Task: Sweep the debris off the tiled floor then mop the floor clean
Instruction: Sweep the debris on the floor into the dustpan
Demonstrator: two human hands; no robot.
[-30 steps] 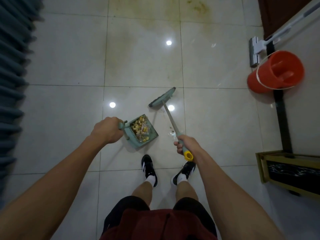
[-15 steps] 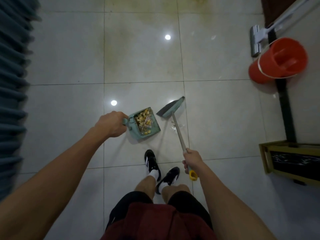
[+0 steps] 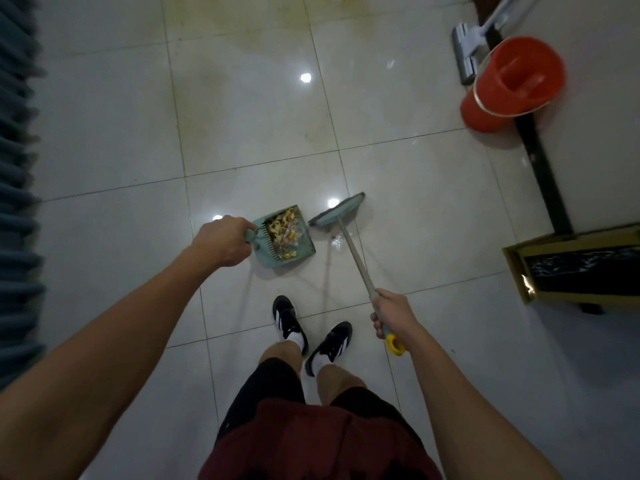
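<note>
By the wall, an orange bucket [image 3: 512,84] and mop [image 3: 465,53] stand; fingers grip dustpan [image 3: 287,237] and broom [image 3: 349,244].

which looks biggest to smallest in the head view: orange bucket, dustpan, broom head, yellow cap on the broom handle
1. orange bucket
2. dustpan
3. broom head
4. yellow cap, though it sits nearer the camera than the rest

This is apparent size only; the wide-angle lens distorts things near the edges.

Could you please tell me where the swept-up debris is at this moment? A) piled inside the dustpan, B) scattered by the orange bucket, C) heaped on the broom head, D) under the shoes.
A: the yellowish debris lies piled inside the green dustpan, which the left hand holds by its handle.
</note>
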